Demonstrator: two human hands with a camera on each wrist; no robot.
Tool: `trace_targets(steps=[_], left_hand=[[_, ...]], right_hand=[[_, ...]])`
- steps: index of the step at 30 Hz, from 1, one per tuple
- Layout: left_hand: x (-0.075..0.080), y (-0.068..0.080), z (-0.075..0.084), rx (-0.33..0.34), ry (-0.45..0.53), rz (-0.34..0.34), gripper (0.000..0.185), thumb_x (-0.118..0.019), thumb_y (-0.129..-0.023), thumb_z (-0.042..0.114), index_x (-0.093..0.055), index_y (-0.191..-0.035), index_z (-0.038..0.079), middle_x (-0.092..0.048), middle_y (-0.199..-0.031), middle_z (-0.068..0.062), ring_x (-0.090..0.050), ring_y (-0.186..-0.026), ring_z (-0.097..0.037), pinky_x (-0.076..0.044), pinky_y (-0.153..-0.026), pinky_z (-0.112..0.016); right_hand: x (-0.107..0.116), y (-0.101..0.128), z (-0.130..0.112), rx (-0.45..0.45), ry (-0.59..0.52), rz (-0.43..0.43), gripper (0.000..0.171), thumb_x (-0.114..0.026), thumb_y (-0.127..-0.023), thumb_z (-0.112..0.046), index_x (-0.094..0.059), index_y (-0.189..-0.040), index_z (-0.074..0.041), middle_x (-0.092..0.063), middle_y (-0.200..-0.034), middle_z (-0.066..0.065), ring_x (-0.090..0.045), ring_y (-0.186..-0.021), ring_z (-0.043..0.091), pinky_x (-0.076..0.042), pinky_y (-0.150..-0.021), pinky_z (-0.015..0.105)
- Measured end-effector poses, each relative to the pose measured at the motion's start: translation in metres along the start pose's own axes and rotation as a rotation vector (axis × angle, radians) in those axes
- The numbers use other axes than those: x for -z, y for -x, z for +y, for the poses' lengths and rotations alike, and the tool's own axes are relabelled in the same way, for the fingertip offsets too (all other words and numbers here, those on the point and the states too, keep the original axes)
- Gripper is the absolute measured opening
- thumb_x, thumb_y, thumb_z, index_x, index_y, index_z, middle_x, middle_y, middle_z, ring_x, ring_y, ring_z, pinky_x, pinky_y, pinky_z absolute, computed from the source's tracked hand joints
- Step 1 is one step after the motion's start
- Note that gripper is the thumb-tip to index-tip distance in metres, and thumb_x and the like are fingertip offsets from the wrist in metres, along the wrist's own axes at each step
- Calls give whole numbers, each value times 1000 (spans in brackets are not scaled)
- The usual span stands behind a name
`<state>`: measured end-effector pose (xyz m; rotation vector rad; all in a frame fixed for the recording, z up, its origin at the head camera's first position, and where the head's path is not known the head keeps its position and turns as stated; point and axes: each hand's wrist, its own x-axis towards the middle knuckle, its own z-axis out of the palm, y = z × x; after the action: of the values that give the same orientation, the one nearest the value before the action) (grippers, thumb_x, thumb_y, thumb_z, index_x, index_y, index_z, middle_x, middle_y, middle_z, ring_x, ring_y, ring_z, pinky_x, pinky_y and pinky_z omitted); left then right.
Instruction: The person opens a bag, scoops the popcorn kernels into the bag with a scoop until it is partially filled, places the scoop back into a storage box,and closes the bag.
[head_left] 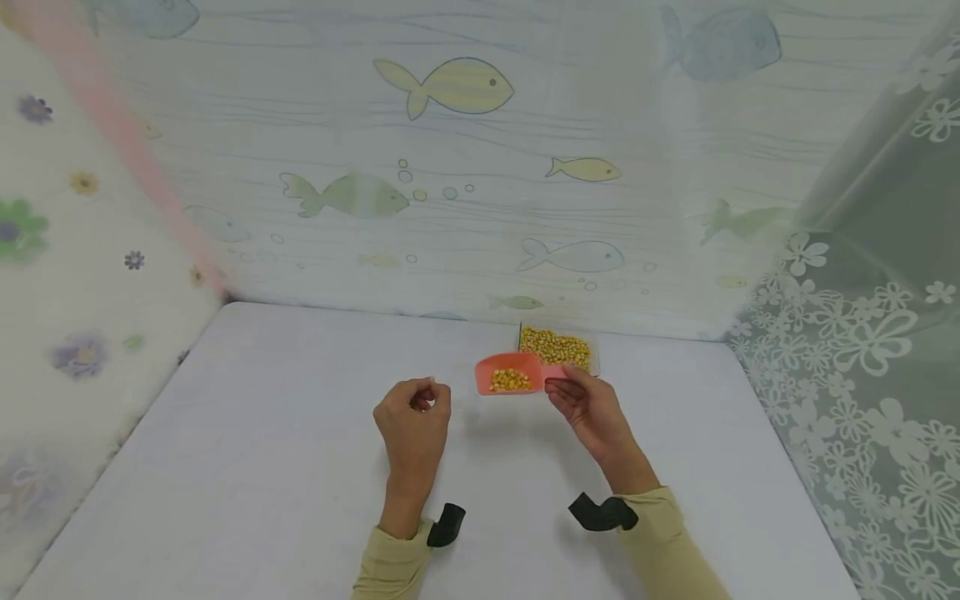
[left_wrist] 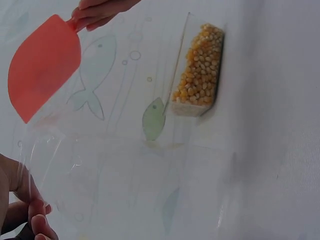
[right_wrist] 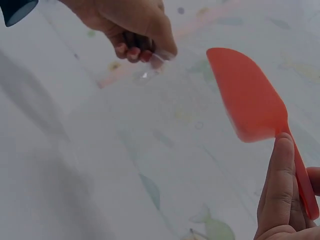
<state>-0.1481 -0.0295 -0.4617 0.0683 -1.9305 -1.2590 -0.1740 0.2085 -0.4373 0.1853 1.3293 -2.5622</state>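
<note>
The right hand [head_left: 592, 408] pinches the handle of an orange scoop [head_left: 508, 373], held level above the white table [head_left: 262, 467] with a small heap of corn kernels [head_left: 510, 381] riding in it. Just behind it sits the clear tray of corn kernels [head_left: 557, 347], looking full. The left hand [head_left: 412, 421] is curled, fingers pinching the edge of a clear plastic bag [left_wrist: 75, 165] that looks empty. So one scoop is loaded, nothing appears delivered, and the bulk of the kernels remains in the tray.
</note>
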Motion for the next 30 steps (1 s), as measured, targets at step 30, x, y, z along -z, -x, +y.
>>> trace_targets(steps=[30], left_hand=[[-4,-7,-3,0,69,-63,9,-71,-78,-7,-76,-78,-1,-68,-68,-9,-53,-55,-15,-43,-54,-18]], right_hand=[[-28,-11,25,107,184,109,20,-56,-104,-12,-70,-92,-5,-77,-82,6,-76,-77,14,-60,-75,26]])
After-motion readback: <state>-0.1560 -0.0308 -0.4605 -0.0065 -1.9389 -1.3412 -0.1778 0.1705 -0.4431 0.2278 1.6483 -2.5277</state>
